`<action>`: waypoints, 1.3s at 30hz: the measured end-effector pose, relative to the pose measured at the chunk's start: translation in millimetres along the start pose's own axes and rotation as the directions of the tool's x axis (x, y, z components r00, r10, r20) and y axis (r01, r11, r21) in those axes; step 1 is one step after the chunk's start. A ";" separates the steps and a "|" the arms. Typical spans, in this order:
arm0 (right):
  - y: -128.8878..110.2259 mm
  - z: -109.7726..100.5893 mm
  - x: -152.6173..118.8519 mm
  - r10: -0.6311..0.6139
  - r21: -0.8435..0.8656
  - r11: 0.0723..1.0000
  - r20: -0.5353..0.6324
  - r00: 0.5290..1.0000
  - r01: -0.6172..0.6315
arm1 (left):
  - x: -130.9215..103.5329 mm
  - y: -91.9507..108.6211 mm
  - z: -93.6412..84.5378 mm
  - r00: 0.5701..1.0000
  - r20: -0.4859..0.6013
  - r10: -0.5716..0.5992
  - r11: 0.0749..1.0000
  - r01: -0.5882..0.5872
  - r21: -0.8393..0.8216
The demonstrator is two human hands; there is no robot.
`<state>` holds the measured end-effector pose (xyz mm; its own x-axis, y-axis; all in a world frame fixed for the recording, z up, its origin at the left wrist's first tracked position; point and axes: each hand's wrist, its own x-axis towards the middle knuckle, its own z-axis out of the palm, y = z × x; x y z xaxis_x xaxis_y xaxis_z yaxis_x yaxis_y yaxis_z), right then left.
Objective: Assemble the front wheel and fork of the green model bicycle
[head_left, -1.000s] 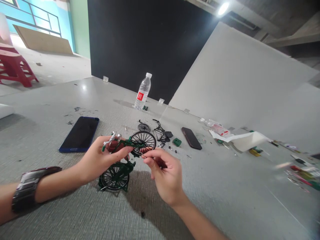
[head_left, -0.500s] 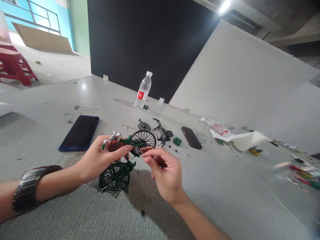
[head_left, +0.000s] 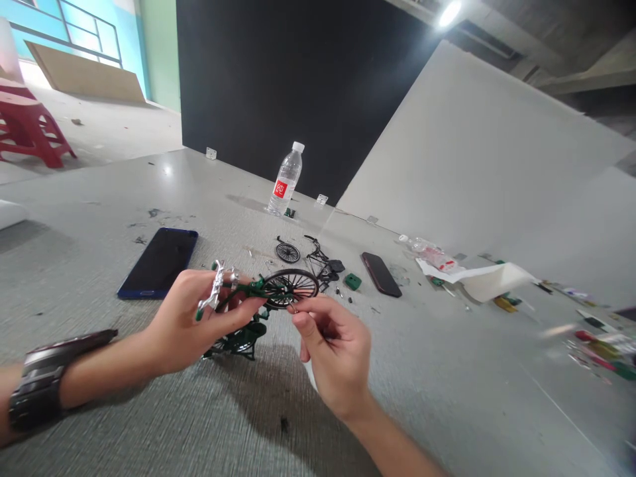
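Observation:
A small green model bicycle is gripped by my left hand, its silver handlebar showing above the thumb. The black spoked front wheel points right, away from that hand. Fingers and thumb of my right hand pinch a thin, small metallic piece against the wheel's hub area; its exact kind is too small to tell. My left hand and wrist hide part of the frame and the rear wheel.
Beyond the hands lie a black model bicycle frame, a loose wheel and a green block. Phones rest on either side. A water bottle stands behind; another bottle lies by some paper.
My left hand has turned the model bicycle, so the front wheel looks flatter and the rear part is more hidden. My right hand has shifted slightly right, still pinching the small piece.

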<state>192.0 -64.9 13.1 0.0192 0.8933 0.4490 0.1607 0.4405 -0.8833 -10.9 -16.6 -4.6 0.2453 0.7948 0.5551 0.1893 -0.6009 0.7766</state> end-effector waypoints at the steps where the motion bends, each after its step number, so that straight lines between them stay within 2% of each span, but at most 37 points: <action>1: 0.0 0.3 -0.4 -0.002 0.010 1.000 -0.005 1.000 0.002 | 0.3 2.0 -1.0 0.999 0.004 0.032 0.999 -0.032 0.010; 7: 0.8 -0.1 -4.4 -0.014 -0.018 1.000 -0.017 1.000 0.014 | 5.6 12.5 -3.8 0.985 0.000 0.174 0.980 -0.173 0.096; 16: -2.1 0.2 -6.7 -0.031 -0.085 0.996 -0.009 0.999 0.030 | 4.2 11.8 -3.9 0.993 0.009 0.116 0.987 -0.116 0.111; 23: -3.1 0.2 -8.2 -0.142 -0.209 0.968 -0.015 0.990 0.136 | 5.2 15.4 -9.9 0.979 0.052 0.196 0.967 -0.202 0.152; 31: -2.5 2.6 -9.2 -0.183 -0.220 0.958 0.035 0.983 0.186 | 10.4 22.4 -15.5 0.920 0.097 0.380 0.881 -0.392 0.264; 39: -5.3 4.1 -8.4 -0.149 -0.237 0.959 0.046 0.988 0.155 | 14.6 23.3 -20.0 0.848 0.177 0.499 0.809 -0.530 0.256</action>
<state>187.0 -74.3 13.5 -0.0501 0.8211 0.5685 0.3909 0.5399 -0.7454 -21.9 -17.3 27.5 0.4711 0.3589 0.8057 0.2663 -0.9287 0.2580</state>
